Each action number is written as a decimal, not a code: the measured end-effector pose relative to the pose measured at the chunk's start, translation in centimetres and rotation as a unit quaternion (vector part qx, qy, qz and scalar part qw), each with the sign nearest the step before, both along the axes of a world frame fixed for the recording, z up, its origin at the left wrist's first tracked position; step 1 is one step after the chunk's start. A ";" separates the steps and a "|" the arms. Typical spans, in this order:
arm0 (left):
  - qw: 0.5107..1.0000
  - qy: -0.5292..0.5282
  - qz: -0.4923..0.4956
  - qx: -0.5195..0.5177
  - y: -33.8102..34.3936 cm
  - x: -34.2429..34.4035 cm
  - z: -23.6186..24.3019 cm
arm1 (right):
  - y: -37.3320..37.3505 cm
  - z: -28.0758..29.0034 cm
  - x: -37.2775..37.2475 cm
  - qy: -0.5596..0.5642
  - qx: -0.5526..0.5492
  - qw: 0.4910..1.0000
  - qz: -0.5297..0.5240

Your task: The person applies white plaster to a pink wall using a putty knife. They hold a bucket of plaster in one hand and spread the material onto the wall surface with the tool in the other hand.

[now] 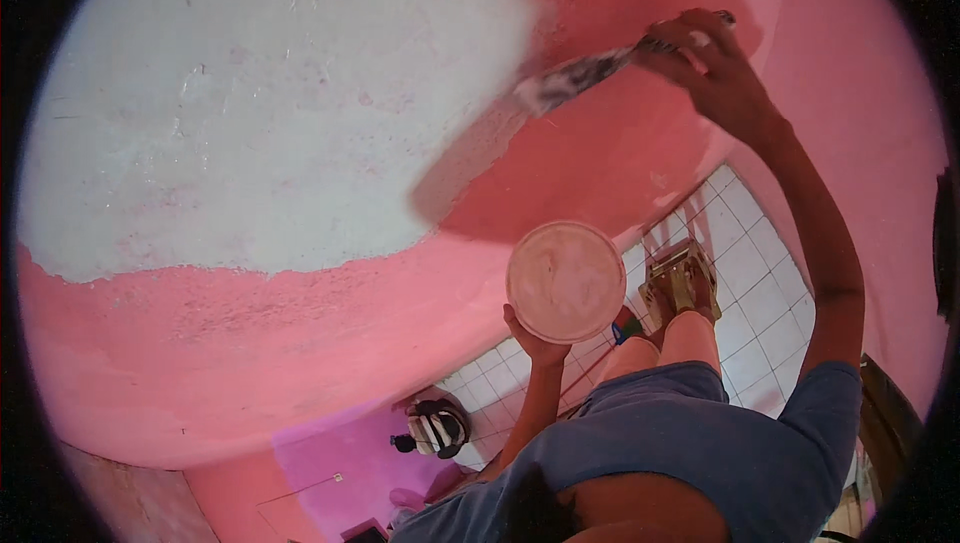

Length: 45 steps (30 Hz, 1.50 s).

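My right hand (722, 83) is raised at the upper right, fingers wrapped round the handle of a wide paintbrush (575, 80). The brush is smeared whitish and dark, and its tip points left at the wall, beside a ragged edge between pale and pink areas. Whether the tip touches the wall I cannot tell. Below, my left hand (543, 348) grips a round tub (566, 281) by its near side; its inside looks pinkish, but the contents are hard to make out. A large pale patch (280, 123) covers much of the pink wall (380, 318).
My feet stand on a small wooden stool (683, 278) over a white tiled floor (755, 283). A dark and white striped object (437, 428) sits by the wall's foot. Another pink wall (880, 133) rises on the right, with a dark brown piece (890, 413) near my elbow.
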<state>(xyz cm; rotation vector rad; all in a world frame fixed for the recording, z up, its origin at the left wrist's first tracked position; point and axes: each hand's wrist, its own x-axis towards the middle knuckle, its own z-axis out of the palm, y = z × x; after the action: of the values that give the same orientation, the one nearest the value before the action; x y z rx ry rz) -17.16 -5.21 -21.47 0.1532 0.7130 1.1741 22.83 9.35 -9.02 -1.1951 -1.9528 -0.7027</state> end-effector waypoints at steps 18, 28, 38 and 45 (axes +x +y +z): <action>0.993 -0.112 -0.014 0.046 2.1 6.1 3.3 | -8.6 5.2 -3.0 0.147 -0.228 0.955 0.119; 0.935 -0.348 -0.060 0.035 1.5 13.4 3.2 | -23.0 -3.3 -4.7 0.557 -0.614 0.555 0.068; 0.979 -0.184 -0.080 -0.021 0.1 13.7 8.5 | -23.2 -0.7 -4.0 0.378 -0.549 0.745 -0.002; 0.971 -0.222 -0.088 -0.025 -0.6 13.8 5.8 | -19.6 1.9 -5.3 0.198 -0.529 0.825 -0.018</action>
<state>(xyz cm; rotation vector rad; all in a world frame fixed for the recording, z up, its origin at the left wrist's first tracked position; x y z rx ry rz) -3.34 -5.81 -15.65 -0.0868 0.3252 0.9736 17.56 -10.30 -7.12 -1.8004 -1.9278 0.7317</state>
